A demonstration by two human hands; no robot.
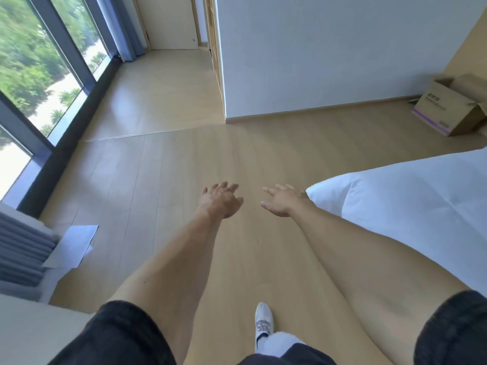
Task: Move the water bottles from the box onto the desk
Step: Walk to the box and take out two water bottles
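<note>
A brown cardboard box (448,108) with open flaps and a purple stripe stands on the floor at the far right, against the white wall. Its inside is hidden, and no water bottles show. My left hand (220,200) and my right hand (283,200) are stretched out in front of me over the wooden floor, fingers apart, holding nothing. Both hands are far from the box. No desk is clearly in view.
A white bed (411,196) fills the right side next to my right hand. Tall windows (39,75) run along the left. White paper sheets (73,245) lie on the floor at left by a grey ribbed object (21,254). My white shoe (263,325) is below.
</note>
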